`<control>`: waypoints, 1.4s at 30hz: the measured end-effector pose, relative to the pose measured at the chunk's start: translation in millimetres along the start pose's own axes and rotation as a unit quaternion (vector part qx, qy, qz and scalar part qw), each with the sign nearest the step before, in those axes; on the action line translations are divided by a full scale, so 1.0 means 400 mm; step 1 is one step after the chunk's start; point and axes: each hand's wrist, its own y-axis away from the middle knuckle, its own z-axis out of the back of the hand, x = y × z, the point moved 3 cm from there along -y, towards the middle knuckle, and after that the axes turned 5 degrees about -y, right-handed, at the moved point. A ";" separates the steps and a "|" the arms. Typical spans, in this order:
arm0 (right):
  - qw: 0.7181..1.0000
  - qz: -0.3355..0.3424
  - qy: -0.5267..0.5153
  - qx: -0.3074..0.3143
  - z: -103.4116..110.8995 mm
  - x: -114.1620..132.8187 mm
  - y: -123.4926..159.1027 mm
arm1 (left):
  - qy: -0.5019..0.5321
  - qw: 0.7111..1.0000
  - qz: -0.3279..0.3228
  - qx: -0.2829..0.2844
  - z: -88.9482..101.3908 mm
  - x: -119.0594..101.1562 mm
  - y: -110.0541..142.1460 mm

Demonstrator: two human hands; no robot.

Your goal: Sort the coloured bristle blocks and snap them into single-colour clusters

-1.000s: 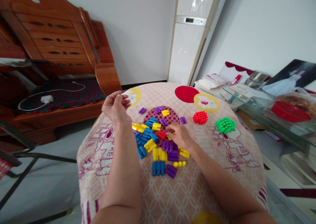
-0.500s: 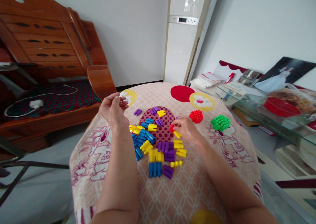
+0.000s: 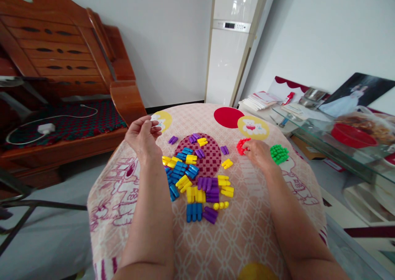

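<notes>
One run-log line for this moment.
left hand: raised, loosely curled | right hand: touching red blocks | green blocks: beside right hand | mixed-colour blocks: loose on tablecloth

A knobbly red plastic block cluster (image 3: pixel 241 146) bars the way just left of the fingertips of the right hand (image 3: pixel 258 152), and a knobbly green plastic block cluster (image 3: pixel 280 154) crowds in to their right, past the knuckles. Nearer the person than those fingers, pale pink patterned tablecloth (image 3: pixel 247 201) gives a free lane; farther left, low ridged blue, yellow and purple plastic blocks (image 3: pixel 193 172) obstruct table-level passage, with open air above.
</notes>
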 end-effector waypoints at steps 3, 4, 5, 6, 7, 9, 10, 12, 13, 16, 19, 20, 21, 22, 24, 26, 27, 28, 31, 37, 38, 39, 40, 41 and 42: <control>1.000 -0.009 0.008 0.020 -0.006 0.001 -0.001 | 0.005 1.000 -0.003 0.007 -0.001 0.005 0.000; 1.000 -0.014 0.010 0.024 -0.004 0.001 0.000 | 0.005 1.000 -0.005 0.009 -0.001 0.007 0.000; 0.999 -0.018 0.010 0.025 0.000 0.002 0.000 | 0.005 1.000 -0.005 0.011 -0.002 0.009 0.000; 1.000 -0.022 0.007 0.020 0.008 0.003 0.002 | 0.005 1.000 -0.005 0.014 -0.003 0.010 0.000; 1.000 -0.027 0.001 0.007 0.018 0.006 0.004 | 0.005 1.000 -0.003 0.017 -0.004 0.011 -0.001; 0.998 -0.031 -0.028 -0.044 0.042 0.014 0.011 | 0.005 1.000 0.001 0.021 -0.003 0.013 -0.001; 0.996 -0.027 -0.050 -0.073 0.054 0.020 0.018 | 0.004 1.000 0.004 0.024 -0.003 0.014 -0.002; 0.989 -0.004 -0.097 -0.114 0.066 0.035 0.036 | -0.001 0.999 0.012 0.035 -0.001 0.015 -0.003; 0.986 0.012 -0.116 -0.117 0.065 0.041 0.047 | -0.006 0.999 0.017 0.043 0.000 0.017 -0.004; 0.985 0.041 -0.147 -0.077 0.030 0.038 0.085 | -0.036 0.996 0.032 0.080 -0.014 0.033 0.003; 0.981 0.009 -0.189 -0.039 -0.024 -0.004 0.123 | -0.111 0.980 0.019 0.166 -0.064 0.067 0.036; 0.977 -0.013 -0.210 -0.036 -0.041 -0.022 0.135 | -0.154 0.965 -0.002 0.211 -0.088 0.082 0.057; 0.971 -0.038 -0.233 -0.038 -0.057 -0.039 0.145 | -0.206 0.942 -0.034 0.262 -0.115 0.098 0.082; 0.963 -0.064 -0.258 -0.043 -0.072 -0.054 0.154 | -0.264 0.910 -0.077 0.311 -0.142 0.116 0.111; 0.946 -0.106 -0.301 -0.054 -0.097 -0.073 0.168 | -0.366 0.829 -0.172 0.387 -0.185 0.152 0.170; 0.935 -0.123 -0.325 -0.064 -0.112 -0.078 0.176 | -0.435 0.750 -0.239 0.437 -0.209 0.190 0.217; 0.933 -0.123 -0.330 -0.068 -0.116 -0.076 0.177 | -0.465 0.716 -0.257 0.453 -0.213 0.208 0.230; 0.933 -0.120 -0.330 -0.072 -0.119 -0.073 0.177 | -0.493 0.689 -0.266 0.460 -0.212 0.223 0.236; 0.936 -0.107 -0.322 -0.088 -0.119 -0.067 0.175 | -0.555 0.647 -0.270 0.448 -0.202 0.247 0.221; 0.937 -0.100 -0.322 -0.095 -0.117 -0.066 0.172 | -0.593 0.645 -0.260 0.406 -0.201 0.231 0.191; 0.937 -0.098 -0.321 -0.096 -0.115 -0.065 0.173 | -0.595 0.652 -0.250 0.399 -0.201 0.229 0.189; 0.938 -0.096 -0.320 -0.098 -0.113 -0.063 0.173 | -0.596 0.659 -0.239 0.392 -0.199 0.226 0.188; 0.938 -0.094 -0.319 -0.100 -0.110 -0.060 0.174 | -0.595 0.667 -0.229 0.385 -0.197 0.223 0.186; 0.938 -0.090 -0.320 -0.102 -0.107 -0.058 0.174 | -0.592 0.677 -0.220 0.378 -0.194 0.219 0.184; 0.937 -0.087 -0.322 -0.106 -0.104 -0.056 0.174 | -0.585 0.689 -0.210 0.373 -0.191 0.213 0.181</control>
